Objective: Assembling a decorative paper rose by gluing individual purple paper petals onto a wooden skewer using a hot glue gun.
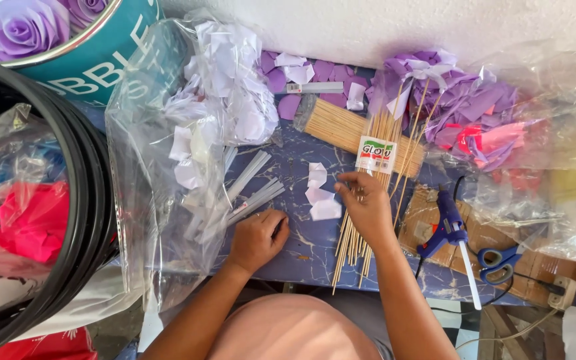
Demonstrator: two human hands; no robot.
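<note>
**Ana:** Blue marbled desk (301, 247) against a white wall, crowded with craft supplies. Nearest the camera, the left hand (256, 239) rests curled on the desk by the clear plastic bag (148, 200), fingers folded in; whether they hold anything, I cannot tell.

**Ben:** And the right hand (368, 203) lies on the loose bamboo skewers (355, 243), fingers (349, 181) pinched together at their upper ends, seemingly on one skewer.

**Ana:** Just left of it, small white paper petals (321, 197) lie on the desk, and clear plastic strips (251, 190) poke out beside the bag.

**Ben:** To the right, a blue glue gun (449, 227) stands on cardboard (495, 250) with blue-handled scissors (498, 260) next to it.

**Ana:** Further back, a packed bundle of skewers (341, 130), purple petals (321, 73), and stemmed purple flowers (428, 73).

**Ben:** So I'd judge some flowers are done: there are purple roses (18, 27) in the teal tin (108, 53) too. Plenty of bare sticks and loose petals remain.
</note>
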